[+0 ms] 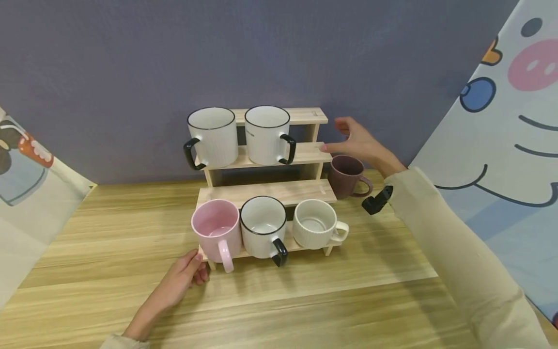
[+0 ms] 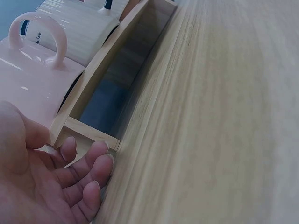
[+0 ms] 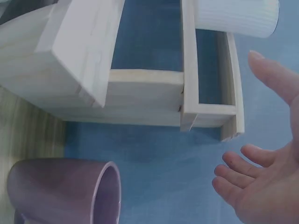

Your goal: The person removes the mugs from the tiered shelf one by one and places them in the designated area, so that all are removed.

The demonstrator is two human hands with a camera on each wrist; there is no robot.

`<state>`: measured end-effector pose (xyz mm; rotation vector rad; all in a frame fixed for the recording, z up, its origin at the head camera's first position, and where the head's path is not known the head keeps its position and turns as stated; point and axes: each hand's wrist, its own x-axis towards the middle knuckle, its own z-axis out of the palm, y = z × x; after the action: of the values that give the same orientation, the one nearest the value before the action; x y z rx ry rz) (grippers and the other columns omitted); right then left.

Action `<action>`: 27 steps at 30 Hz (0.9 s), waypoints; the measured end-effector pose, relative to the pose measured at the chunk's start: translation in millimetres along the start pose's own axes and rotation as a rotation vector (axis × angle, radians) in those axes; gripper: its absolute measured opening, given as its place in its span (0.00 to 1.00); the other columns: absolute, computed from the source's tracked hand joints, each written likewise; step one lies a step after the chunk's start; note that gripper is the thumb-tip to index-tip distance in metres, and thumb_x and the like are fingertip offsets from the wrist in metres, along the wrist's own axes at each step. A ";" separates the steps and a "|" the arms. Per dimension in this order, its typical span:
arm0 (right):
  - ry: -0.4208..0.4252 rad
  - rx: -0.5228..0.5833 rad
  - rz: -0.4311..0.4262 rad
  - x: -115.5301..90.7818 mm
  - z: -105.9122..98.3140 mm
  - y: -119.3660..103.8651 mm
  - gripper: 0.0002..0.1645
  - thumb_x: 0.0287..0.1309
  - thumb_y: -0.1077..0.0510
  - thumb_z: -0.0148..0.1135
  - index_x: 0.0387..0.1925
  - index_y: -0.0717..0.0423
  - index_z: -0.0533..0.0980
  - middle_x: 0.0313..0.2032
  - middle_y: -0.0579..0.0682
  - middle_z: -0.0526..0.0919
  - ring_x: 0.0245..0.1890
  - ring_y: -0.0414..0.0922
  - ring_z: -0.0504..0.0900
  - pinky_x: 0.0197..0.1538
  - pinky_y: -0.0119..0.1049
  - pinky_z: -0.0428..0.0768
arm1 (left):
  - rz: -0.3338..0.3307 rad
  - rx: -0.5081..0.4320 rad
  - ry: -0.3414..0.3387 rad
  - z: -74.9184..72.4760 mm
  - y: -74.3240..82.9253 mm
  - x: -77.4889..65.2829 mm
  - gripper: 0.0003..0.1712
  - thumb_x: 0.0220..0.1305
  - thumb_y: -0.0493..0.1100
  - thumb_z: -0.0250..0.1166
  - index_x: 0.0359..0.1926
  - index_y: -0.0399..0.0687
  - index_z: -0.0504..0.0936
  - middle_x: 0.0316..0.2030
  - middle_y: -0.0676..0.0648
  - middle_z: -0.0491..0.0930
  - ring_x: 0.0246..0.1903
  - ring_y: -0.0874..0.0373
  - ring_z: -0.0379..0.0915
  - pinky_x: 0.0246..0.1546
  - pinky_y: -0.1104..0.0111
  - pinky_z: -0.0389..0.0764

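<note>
The wooden rack [image 1: 266,193] stands between the hands: the left hand [image 1: 180,276] pinches its near left corner, while the right hand [image 1: 362,143], thumb and fingers spread wide and holding nothing, is near its upper right end. The step looks like steadying or squaring the rack; the next move probably calls for the right hand to close on that end while the left keeps its hold. A pink mug [image 1: 218,232] sits just beside the left hand; a purple mug [image 1: 344,179] stands on the desk [image 1: 109,266] below the right.
</note>
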<state>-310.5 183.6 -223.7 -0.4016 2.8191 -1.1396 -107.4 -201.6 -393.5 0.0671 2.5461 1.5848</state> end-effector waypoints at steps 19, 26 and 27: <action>0.047 0.011 -0.024 4.8 4.2 -33.4 0.55 0.52 0.37 0.65 0.72 0.54 0.50 0.72 0.53 0.54 0.72 0.51 0.53 0.72 0.50 0.54 | -0.009 0.007 0.017 -0.3 1.5 -0.3 0.17 0.75 0.40 0.40 0.37 0.33 0.72 0.26 0.44 0.75 0.24 0.61 0.70 0.25 0.71 0.74; 0.027 -0.004 -0.050 8.3 5.3 -43.8 0.55 0.53 0.37 0.64 0.72 0.53 0.49 0.72 0.53 0.54 0.72 0.50 0.53 0.71 0.51 0.55 | 0.002 -0.001 0.013 -0.1 0.5 1.1 0.17 0.75 0.39 0.40 0.37 0.32 0.72 0.26 0.44 0.75 0.24 0.61 0.70 0.25 0.71 0.74; 0.023 -0.003 -0.054 8.7 5.7 -45.3 0.54 0.54 0.37 0.64 0.72 0.53 0.49 0.72 0.53 0.54 0.72 0.50 0.53 0.71 0.51 0.55 | 0.004 0.000 0.011 -0.2 0.4 1.3 0.17 0.75 0.39 0.40 0.37 0.32 0.72 0.26 0.44 0.75 0.24 0.61 0.70 0.25 0.71 0.74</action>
<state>-308.3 146.1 -196.2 -0.4704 2.8462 -1.1578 -108.8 -201.5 -393.2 0.0628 2.5561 1.5908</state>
